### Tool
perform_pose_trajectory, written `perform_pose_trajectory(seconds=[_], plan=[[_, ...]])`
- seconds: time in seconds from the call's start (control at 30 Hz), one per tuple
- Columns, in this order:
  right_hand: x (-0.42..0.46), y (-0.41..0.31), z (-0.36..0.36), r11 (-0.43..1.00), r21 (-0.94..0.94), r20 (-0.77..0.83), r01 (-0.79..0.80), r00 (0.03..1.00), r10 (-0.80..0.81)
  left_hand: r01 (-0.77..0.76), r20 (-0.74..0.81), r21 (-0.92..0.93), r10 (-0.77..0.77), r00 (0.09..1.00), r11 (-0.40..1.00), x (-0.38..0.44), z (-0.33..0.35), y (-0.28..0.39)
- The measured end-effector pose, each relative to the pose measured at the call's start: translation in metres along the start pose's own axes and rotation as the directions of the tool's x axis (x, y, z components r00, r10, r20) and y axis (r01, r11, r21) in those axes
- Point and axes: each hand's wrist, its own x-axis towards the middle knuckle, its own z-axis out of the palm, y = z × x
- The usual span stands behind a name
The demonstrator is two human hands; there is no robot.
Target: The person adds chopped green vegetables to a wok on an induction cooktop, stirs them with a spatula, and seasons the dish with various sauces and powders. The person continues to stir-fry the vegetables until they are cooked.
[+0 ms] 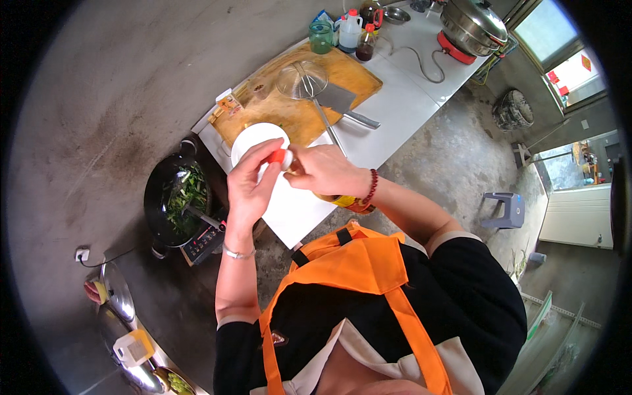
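My left hand pinches a red bottle cap with a white rim between thumb and fingers. My right hand is wrapped around the neck of a bottle with a yellow and red label, tilted so its base points toward my right forearm. The cap sits right at the bottle's mouth; I cannot tell whether it is seated or loose. Under my left fingers is a white plate or bowl, at the near end of a wooden cutting board.
A wire skimmer and a cleaver lie on the board. Left, a black wok holds chopped greens and a ladle over an induction cooker. Bottles and a steamer pot stand farther back.
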Motion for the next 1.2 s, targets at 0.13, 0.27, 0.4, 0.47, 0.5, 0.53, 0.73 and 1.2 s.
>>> perform_pose_trajectory(seconds=[0.13,0.27,0.4,0.47,0.5,0.53,0.73,1.2], plan=[[-0.039,0.018,-0.047,0.999,0.013,-0.046,-0.031,0.998,0.031,-0.099,-0.007,0.213,0.103,0.995,0.972,0.02,0.061,0.0],[-0.057,0.042,-0.069,0.997,-0.042,-0.091,-0.065,0.994,0.061,-0.129,0.135,0.262,0.096,0.986,0.956,0.034,0.093,0.016],[-0.063,0.056,-0.085,0.992,-0.02,-0.116,-0.127,0.985,0.124,-0.033,0.04,-0.095,0.037,0.999,0.995,0.05,0.123,0.023],[-0.065,0.055,-0.091,0.994,-0.01,-0.142,-0.11,0.984,0.108,-0.071,0.056,0.145,0.063,0.996,0.987,0.058,0.12,0.021],[-0.064,0.056,-0.096,0.995,-0.013,-0.161,-0.103,0.982,0.1,-0.099,0.07,0.257,0.084,0.994,0.961,0.065,0.121,0.02],[-0.063,0.059,-0.101,0.994,-0.01,-0.175,-0.107,0.979,0.104,-0.03,0.067,0.236,0.014,0.998,0.971,0.07,0.125,0.017],[-0.055,0.092,-0.133,0.992,-0.021,-0.208,-0.125,0.971,0.118,-0.232,0.267,0.051,0.211,0.94,0.971,0.113,0.145,0.015],[0.064,0.274,-0.354,0.991,0.133,-0.41,-0.012,0.91,0.066,-0.14,0.058,0.099,0.134,0.989,0.985,0.327,0.269,-0.025]])
